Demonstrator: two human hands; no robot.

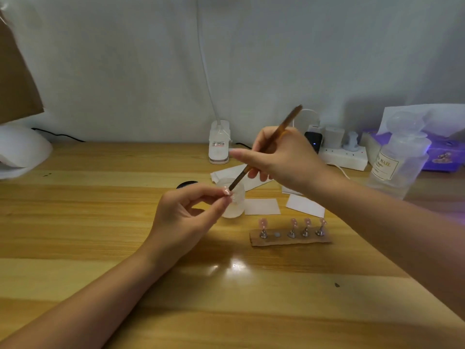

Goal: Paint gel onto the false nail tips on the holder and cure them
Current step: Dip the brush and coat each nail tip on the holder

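Fingers [221, 197] pinch a nail tip [226, 191] before the cup [232, 205].

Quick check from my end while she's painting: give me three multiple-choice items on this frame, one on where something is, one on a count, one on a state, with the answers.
1. Where is the holder relative to the frosted cup?
A. Behind it, by the wall
B. Nearer the camera and to the right
C. Left of it, under the left forearm

2. How many nail tips stand on the holder?
A. Two
B. Four
C. Six

3. What is the left hand doing?
A. Lying flat on the table
B. Gripping the bottle
C. Pinching a nail tip

Answers:
1 B, the holder lies on the table in front of and right of the cup.
2 B, four pink tips stand on stands, with one empty spot after the first.
3 C, thumb and fingers pinch a tip while the brush in the right hand meets it.
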